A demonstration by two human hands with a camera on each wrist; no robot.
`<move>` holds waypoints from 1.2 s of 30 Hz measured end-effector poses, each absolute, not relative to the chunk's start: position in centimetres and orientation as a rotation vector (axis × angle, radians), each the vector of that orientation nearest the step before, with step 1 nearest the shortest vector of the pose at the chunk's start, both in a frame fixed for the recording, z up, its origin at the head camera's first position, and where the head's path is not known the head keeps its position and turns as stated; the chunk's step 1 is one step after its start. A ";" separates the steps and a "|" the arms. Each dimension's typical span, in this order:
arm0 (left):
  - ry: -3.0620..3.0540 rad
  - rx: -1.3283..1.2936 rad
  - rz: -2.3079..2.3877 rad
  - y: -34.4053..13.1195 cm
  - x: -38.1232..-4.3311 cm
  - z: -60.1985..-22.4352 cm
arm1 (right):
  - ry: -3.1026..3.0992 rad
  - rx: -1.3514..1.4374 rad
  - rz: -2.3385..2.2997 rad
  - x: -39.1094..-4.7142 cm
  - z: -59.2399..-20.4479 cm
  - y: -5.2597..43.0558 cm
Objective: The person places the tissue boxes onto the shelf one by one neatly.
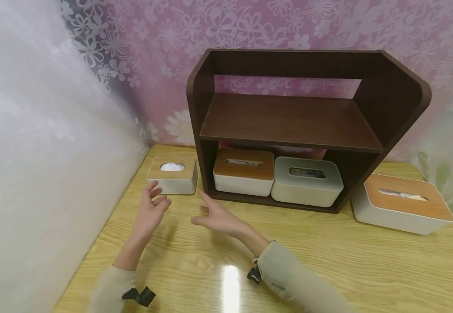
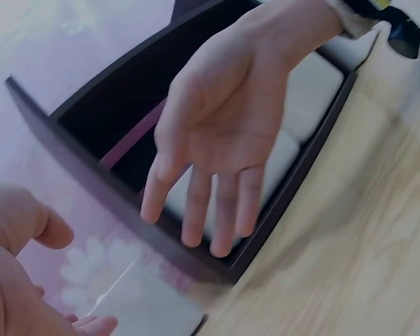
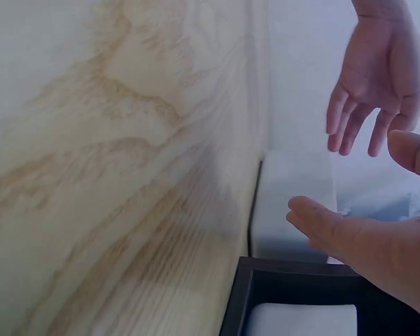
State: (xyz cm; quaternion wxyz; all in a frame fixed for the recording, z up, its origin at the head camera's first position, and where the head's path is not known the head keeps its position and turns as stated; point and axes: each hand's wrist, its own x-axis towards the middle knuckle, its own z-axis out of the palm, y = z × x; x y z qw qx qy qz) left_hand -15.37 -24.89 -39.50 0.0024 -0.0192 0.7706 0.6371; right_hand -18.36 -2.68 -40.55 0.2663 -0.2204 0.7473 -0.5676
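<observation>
A small white tissue box (image 1: pixel 175 187) with a wood-toned lid and a white tissue in its slot stands left of a dark brown shelf (image 1: pixel 289 117). Just in front of the box, my left hand (image 1: pixel 150 215) is raised with its fingers loosely bent, holding nothing. My right hand (image 1: pixel 222 218) hovers by the shelf's lower left corner, fingers extended toward the box, also holding nothing. The left wrist view shows the right palm (image 2: pixel 227 126) with straight, spread fingers. In the right wrist view, the left hand (image 3: pixel 381 80) appears beyond the box (image 3: pixel 294 189).
The shelf's lower level holds a white tissue box with a brown lid (image 1: pixel 246 167) and a grey-lidded one (image 1: pixel 306 191). A larger wood-lidded tissue box (image 1: pixel 394 215) stands right of the shelf. A whitish sheet (image 1: pixel 34 165) borders the wooden table (image 1: pixel 195 261) on the left.
</observation>
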 end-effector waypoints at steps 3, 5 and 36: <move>2.406 -0.180 2.055 -25.9 -16.3 -39.3 | 2.022 -0.587 -1.537 -19.0 -40.9 -3.5; 2.412 -0.242 2.057 -26.5 -16.9 -39.2 | 2.034 -0.600 -1.541 -19.5 -41.1 -4.0; 2.305 -0.103 2.024 -29.5 -20.6 -42.4 | 2.073 -0.486 -1.584 -23.3 -43.9 -7.5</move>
